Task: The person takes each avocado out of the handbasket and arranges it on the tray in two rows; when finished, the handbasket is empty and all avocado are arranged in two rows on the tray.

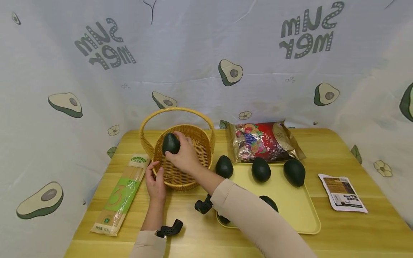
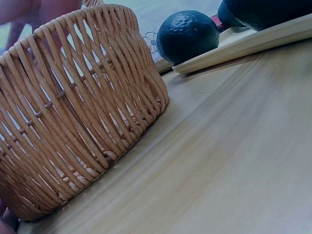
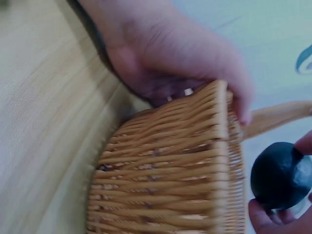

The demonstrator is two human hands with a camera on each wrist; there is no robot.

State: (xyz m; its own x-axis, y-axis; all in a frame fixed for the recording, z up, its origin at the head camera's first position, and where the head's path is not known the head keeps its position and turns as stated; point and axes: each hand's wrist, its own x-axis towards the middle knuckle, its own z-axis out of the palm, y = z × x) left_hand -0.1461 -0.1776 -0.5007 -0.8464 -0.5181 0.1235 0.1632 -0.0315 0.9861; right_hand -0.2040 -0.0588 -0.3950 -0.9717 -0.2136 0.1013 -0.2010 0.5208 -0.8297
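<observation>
My right hand [image 1: 185, 154] holds a dark green avocado [image 1: 171, 143] over the left part of a yellow wicker basket [image 1: 178, 186]. Fingers and thumb pinch the avocado from its sides, as the right wrist view also shows for this avocado [image 3: 280, 175]. At the basket's near left side, my left hand [image 1: 156, 184] grips the rim. Its thumb hooks over the edge, and the other fingers lie along the outer wall, partly hidden in the right wrist view. Woven bottom shows inside the basket, whose tall handle [image 1: 175, 109] stands upright.
Several avocados [image 1: 261, 170] lie on or at the edge of a yellow tray [image 1: 290, 204] on the right, some behind my right sleeve. A shiny red-gold bag [image 1: 264, 141] lies behind it. A noodle pack [image 1: 122, 193] lies left, a white pouch [image 1: 342, 193] far right.
</observation>
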